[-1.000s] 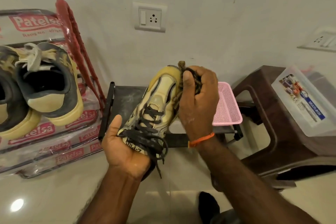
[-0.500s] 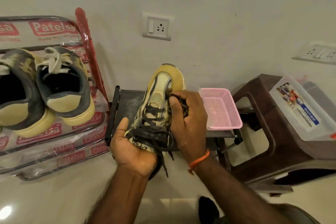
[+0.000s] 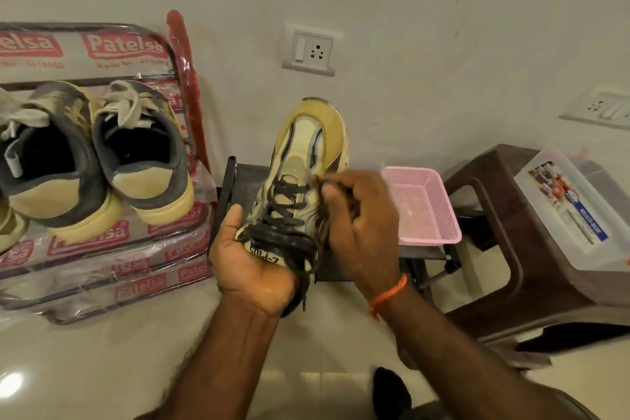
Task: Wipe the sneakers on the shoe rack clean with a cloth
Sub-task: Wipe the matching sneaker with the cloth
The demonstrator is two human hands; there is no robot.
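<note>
We see the yellowed sneaker held toe-up before the wall, its heel cupped in our left hand. Our right hand presses a dark cloth, bunched in curled fingers, against its side. Left, two more sneakers sit on the plastic-wrapped shoe rack.

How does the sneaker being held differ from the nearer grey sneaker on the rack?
The held sneaker has dark laces; the rack sneaker has pale ones. The held one is cream and yellow, gripped at the heel end by the left hand with the right hand on its side; the rack one has a grey upper and rests untouched on the shoe rack. Both have yellowish soles.
</note>
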